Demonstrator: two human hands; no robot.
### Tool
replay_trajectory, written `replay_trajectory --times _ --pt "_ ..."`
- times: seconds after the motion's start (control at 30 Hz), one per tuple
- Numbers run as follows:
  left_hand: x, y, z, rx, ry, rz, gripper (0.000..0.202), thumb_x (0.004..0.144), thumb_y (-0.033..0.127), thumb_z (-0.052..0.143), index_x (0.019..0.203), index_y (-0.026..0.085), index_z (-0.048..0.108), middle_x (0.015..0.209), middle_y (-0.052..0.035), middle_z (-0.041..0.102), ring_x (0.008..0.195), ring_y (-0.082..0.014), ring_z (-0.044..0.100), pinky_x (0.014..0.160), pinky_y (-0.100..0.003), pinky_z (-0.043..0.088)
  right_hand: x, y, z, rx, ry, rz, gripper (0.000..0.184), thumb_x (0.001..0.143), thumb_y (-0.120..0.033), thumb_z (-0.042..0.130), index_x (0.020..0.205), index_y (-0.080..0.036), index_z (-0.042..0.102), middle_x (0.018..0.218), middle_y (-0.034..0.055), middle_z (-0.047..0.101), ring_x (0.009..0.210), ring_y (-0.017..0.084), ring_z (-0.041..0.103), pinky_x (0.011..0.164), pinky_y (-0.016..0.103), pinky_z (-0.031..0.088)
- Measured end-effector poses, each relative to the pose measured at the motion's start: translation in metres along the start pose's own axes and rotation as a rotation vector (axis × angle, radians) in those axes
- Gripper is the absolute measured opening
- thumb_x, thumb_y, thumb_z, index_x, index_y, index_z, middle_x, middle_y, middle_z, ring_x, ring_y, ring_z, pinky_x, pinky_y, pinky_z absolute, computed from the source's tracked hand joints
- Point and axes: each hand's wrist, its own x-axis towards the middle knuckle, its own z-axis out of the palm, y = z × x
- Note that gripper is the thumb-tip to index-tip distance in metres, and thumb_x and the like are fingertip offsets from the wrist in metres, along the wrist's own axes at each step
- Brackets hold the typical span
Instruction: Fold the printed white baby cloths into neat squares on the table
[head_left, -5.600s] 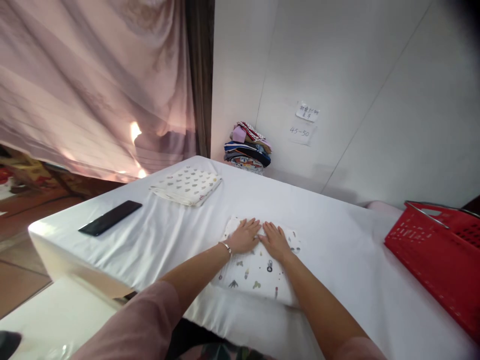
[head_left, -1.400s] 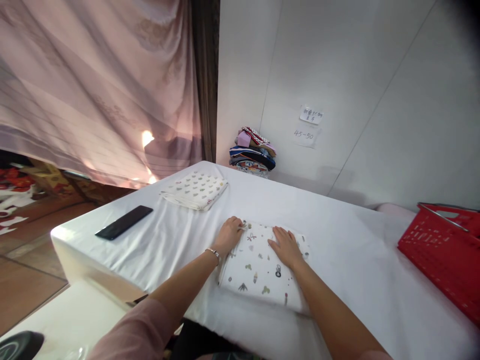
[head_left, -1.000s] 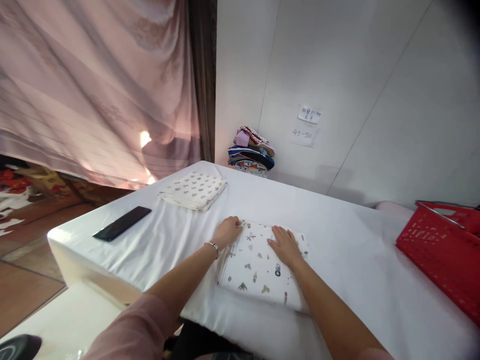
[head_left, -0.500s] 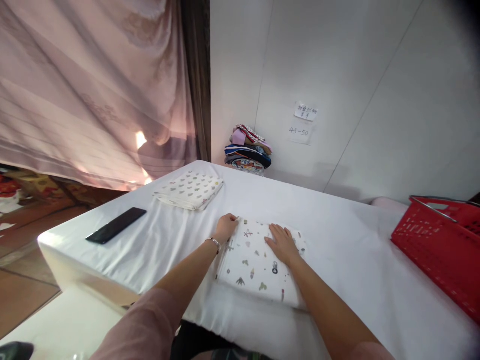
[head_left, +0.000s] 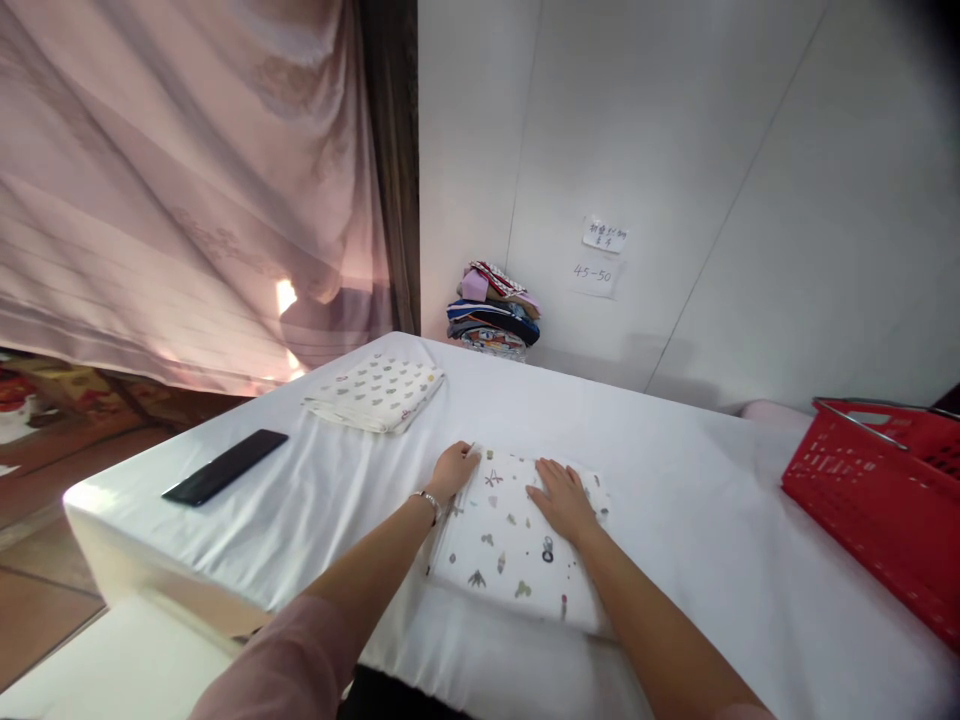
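A folded white cloth (head_left: pixel 506 540) printed with small plants and shapes lies in front of me on the white-covered table. At its far left corner my left hand (head_left: pixel 452 472), with a bracelet at the wrist, has its fingers closed on the edge. My right hand (head_left: pixel 562 497) rests flat on the far right part of the cloth, fingers stretched out. Beyond my left hand lies a second folded cloth (head_left: pixel 379 392), white with small grey motifs; neither hand touches it.
A black flat slab (head_left: pixel 225 467) lies on the table (head_left: pixel 330 500) to the left. On the right stands a red plastic basket (head_left: pixel 877 510) with a metal handle. A stack of folded fabrics (head_left: pixel 491 310) stands by the wall at the back, left of paper notes (head_left: pixel 596 275). A pink curtain (head_left: pixel 187 180) hangs at left.
The view has tilted up slightly, so things sit a little lower in the picture. Both hands stay at about the same places on the cloth.
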Motion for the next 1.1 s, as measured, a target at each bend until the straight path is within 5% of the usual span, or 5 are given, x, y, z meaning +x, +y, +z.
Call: replay_trajectory --times 0.1,0.3,0.47,0.87,1.1 --pt "-0.002 -0.001 -0.001 -0.006 0.019 0.01 0.023 0.078 0.035 0.057 0.092 0.018 0.059 0.084 -0.0044 0.065 0.072 -0.0166 0.06 0.063 -0.025 0.042 0.0 -0.001 -0.001 -0.006 0.0 -0.002 0.06 0.091 -0.049 0.028 0.141 -0.016 0.031 0.147 0.0046 0.03 0.136 0.018 0.021 0.111 0.036 0.008" --pt "-0.004 -0.003 -0.003 0.024 0.051 0.163 0.033 0.077 0.02 0.056 0.109 0.023 0.055 0.115 -0.0032 0.058 0.098 -0.0145 0.057 0.085 -0.024 0.041 0.0 -0.001 -0.003 -0.006 -0.017 0.001 0.061 0.091 -0.049 0.027 0.142 -0.015 0.03 0.148 0.0052 0.029 0.137 0.019 0.02 0.111 0.036 0.007" --pt "-0.001 -0.002 -0.006 0.07 0.004 0.16 0.026 0.077 0.023 0.056 0.103 0.02 0.06 0.097 -0.0046 0.064 0.09 -0.0174 0.059 0.082 -0.027 0.044 -0.001 -0.002 -0.003 -0.005 -0.012 0.003 0.06 0.091 -0.048 0.028 0.142 -0.016 0.03 0.148 0.0056 0.029 0.137 0.019 0.02 0.111 0.036 0.007" --pt "0.004 0.004 -0.009 0.218 0.034 0.155 0.024 0.082 0.024 0.05 0.103 0.018 0.062 0.105 -0.0088 0.065 0.095 -0.0209 0.06 0.081 -0.03 0.045 0.0 -0.001 -0.002 -0.021 -0.019 0.013 0.059 0.092 -0.049 0.028 0.142 -0.018 0.031 0.148 0.0036 0.029 0.137 0.018 0.019 0.111 0.035 0.006" --pt "-0.025 0.017 0.008 0.367 -0.062 0.546 0.046 0.084 0.035 0.052 0.127 0.021 0.048 0.144 -0.0065 0.038 0.135 -0.0236 0.026 0.112 -0.04 0.016 0.0 0.001 0.0 -0.033 -0.013 0.002 0.059 0.092 -0.049 0.028 0.142 -0.018 0.03 0.148 0.004 0.029 0.137 0.018 0.019 0.111 0.035 0.005"
